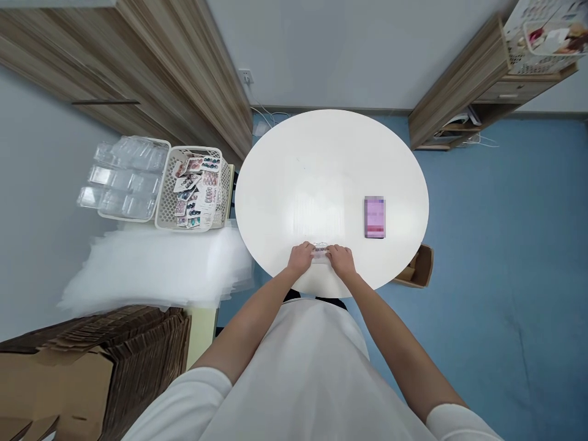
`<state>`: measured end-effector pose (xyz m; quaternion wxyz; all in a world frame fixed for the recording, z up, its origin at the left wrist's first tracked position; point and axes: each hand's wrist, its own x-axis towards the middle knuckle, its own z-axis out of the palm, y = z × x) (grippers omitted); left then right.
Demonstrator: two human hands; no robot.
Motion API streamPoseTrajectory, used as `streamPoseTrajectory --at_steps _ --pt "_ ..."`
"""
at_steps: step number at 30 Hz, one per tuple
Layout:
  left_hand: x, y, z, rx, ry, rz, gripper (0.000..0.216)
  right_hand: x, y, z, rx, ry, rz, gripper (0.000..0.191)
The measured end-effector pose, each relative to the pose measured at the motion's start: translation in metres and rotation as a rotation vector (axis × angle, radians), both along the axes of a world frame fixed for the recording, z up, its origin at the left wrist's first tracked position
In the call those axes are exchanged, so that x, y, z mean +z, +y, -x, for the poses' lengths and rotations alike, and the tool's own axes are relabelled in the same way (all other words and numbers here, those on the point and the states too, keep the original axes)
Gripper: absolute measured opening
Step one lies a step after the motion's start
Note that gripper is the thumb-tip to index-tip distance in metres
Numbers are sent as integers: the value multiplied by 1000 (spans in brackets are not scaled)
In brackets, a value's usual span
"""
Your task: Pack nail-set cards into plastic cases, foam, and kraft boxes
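My left hand (301,257) and my right hand (340,260) are closed on opposite sides of a small clear plastic box (320,252) near the front edge of the white round table (331,159). Something dark and purplish shows in a row within the box, too small to make out. The fingertips of both hands meet the box's upper corners, and its lower part looks see-through against the tabletop. To the right of my right hand lies a flat rectangle (375,217), pinkish purple and blurred into blocks.
On the left, a white basket (225,190) holds cards of small coloured pieces, beside another with clear plastic boxes (131,174). Translucent sheets (156,263) and folded cardboard (142,343) lie nearer. An open carton (425,266) sits below the table's right edge; cabinets stand behind.
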<state>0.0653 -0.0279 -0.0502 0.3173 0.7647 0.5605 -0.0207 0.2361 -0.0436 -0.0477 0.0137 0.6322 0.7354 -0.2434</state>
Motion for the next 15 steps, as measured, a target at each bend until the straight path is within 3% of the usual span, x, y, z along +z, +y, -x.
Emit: streamPoseTrajectory --at_steps 3,6,8,10,15 --pt "-4 2 1 31 -44 30 41 3 -7 -4 -71 20 -167 28" --pt "-9 2 2 48 -133 64 42 8 -16 -5 104 79 -248 29" --pt "-10 4 3 71 -193 82 41 8 -20 -3 331 95 -225 36" --pt "-11 6 4 89 -238 104 39 4 -21 2 466 51 -190 49" --pt "-11 10 5 112 -283 150 38 -13 -7 13 478 -41 -122 55"
